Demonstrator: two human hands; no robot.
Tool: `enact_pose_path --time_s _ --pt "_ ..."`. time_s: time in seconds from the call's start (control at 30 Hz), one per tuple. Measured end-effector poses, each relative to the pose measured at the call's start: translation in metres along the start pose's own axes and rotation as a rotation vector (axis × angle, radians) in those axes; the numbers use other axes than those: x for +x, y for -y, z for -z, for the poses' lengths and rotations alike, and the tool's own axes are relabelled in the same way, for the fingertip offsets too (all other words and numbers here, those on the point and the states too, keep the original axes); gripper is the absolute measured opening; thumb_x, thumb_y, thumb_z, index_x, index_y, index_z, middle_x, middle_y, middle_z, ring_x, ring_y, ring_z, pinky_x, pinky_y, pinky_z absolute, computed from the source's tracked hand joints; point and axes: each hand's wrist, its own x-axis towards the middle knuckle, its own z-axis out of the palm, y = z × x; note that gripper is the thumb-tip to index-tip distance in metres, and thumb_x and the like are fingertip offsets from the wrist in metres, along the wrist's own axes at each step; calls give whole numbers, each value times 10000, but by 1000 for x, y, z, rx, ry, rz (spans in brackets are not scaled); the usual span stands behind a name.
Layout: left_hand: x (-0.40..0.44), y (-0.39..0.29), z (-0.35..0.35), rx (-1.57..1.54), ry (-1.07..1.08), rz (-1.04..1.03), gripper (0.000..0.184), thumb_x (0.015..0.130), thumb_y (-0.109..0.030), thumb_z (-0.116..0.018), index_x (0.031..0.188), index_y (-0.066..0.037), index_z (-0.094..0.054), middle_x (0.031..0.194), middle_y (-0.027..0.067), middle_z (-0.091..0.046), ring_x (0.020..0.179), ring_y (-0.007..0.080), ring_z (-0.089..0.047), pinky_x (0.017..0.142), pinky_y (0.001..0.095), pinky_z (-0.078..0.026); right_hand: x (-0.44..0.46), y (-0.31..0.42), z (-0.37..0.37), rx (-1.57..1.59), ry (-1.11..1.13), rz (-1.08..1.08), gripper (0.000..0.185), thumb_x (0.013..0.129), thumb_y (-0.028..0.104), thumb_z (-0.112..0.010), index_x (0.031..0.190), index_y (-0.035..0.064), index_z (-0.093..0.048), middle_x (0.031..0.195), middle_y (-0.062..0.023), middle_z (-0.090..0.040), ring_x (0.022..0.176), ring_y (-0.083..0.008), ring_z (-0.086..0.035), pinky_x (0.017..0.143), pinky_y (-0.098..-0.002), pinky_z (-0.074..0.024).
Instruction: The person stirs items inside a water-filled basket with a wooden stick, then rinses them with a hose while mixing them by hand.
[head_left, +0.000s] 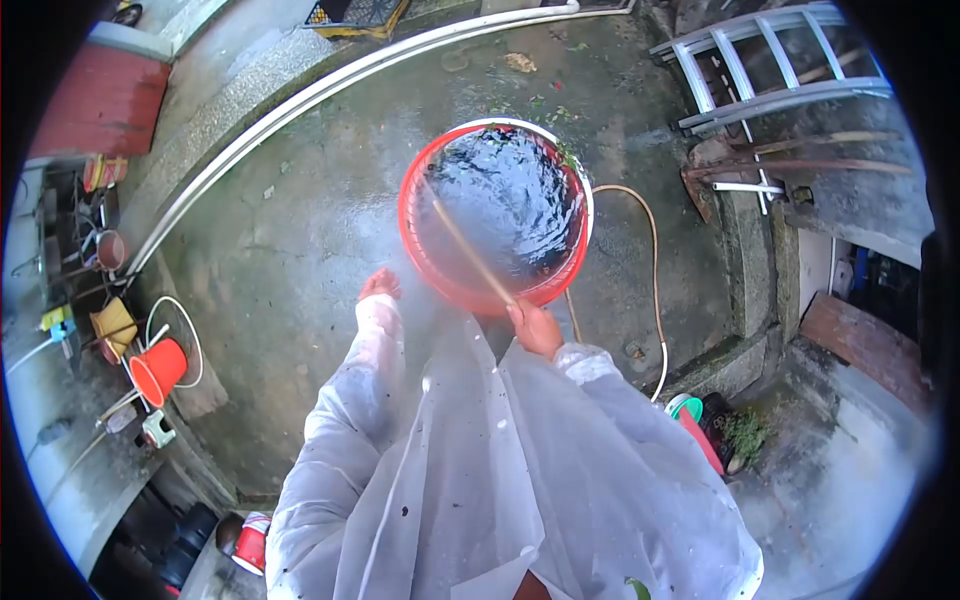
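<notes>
A large red tub [412, 250] full of rippling water stands on the wet concrete in front of me. My right hand [537, 328] is closed around the near end of a thin wooden stick [470, 249]. The stick slants up and left across the tub, its far part blurred over the water. To the tub's lower left, my left hand [380, 284] hangs apart from it, fingers loosely parted, with nothing visible in it. Translucent white raincoat sleeves cover both my arms.
A tan hose [652, 230] curves right of the tub. White pipes [300, 100] run along the raised edge at upper left. A metal ladder [770, 65] and long-handled tools [810, 167] lie at upper right. An orange bucket [160, 371] sits left; a green-rimmed container [684, 406], lower right.
</notes>
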Motion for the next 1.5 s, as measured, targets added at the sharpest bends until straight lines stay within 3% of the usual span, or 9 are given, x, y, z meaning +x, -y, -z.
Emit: enact_pose_path --time_s 0.07,0.2,0.27,0.43,0.87,0.97,1.2,1.27,1.5 --pt "-18 -9 37 0 -1 -41 169 898 -181 -667 1038 -96 -626 874 34 -639 750 161 -611 622 313 -486 4 -5 -5 -68 -11 22 335 948 351 -478 952 45 -613 784 -252 -650 724 -463 -629 699 -568 -491" --pt "9 54 169 -61 -18 -136 134 854 -128 -659 980 -120 -615 781 2 -586 720 154 -562 618 334 -464 3 -6 3 -128 20 1 362 953 355 -467 940 24 -612 799 -262 -650 749 -463 -630 715 -568 -489" --pt "-73 9 151 96 -370 78 29 864 -122 -597 891 -131 -591 714 0 -538 623 154 -509 556 319 -439 8 -11 11 -98 12 1 383 955 386 -468 965 35 -622 804 -267 -645 772 -479 -618 711 -569 -474" --pt "-115 52 223 256 -377 260 32 856 -138 -603 888 -131 -603 726 4 -552 636 163 -522 566 325 -446 20 -23 24 -126 34 17 492 956 437 -420 900 9 -656 867 -259 -656 844 -454 -624 757 -531 -482" --pt "-48 81 152 1264 109 134 66 836 -179 -620 880 -133 -634 756 15 -587 670 188 -556 592 340 -464 17 -28 89 -321 424 97 475 976 395 -358 1005 39 -671 1001 -216 -666 957 -416 -624 872 -491 -477" --pt "-37 83 136 1435 189 131 75 831 -188 -624 879 -133 -641 763 17 -595 678 193 -564 598 344 -468 15 -39 89 -309 373 151 526 968 466 -361 1021 42 -667 1021 -214 -663 985 -397 -623 859 -473 -473" --pt "-26 97 128 1621 283 178 97 820 -210 -633 875 -134 -658 779 23 -613 697 207 -583 611 352 -478 11 -53 91 -342 455 127 538 958 495 -373 1052 58 -672 1050 -200 -664 1015 -396 -613 874 -471 -472" --pt "-22 100 128 1661 301 183 104 817 -217 -635 874 -134 -662 784 24 -619 702 210 -588 615 355 -480 8 -52 94 -338 468 184 526 953 447 -396 977 11 -689 1015 -224 -666 967 -408 -625 882 -491 -471" --pt "-12 106 126 1760 354 196 127 806 -239 -644 869 -135 -679 800 30 -638 721 224 -607 629 363 -490 -2 -60 97 -348 463 113 531 943 460 -416 978 16 -706 992 -225 -673 963 -403 -635 865 -496 -480"
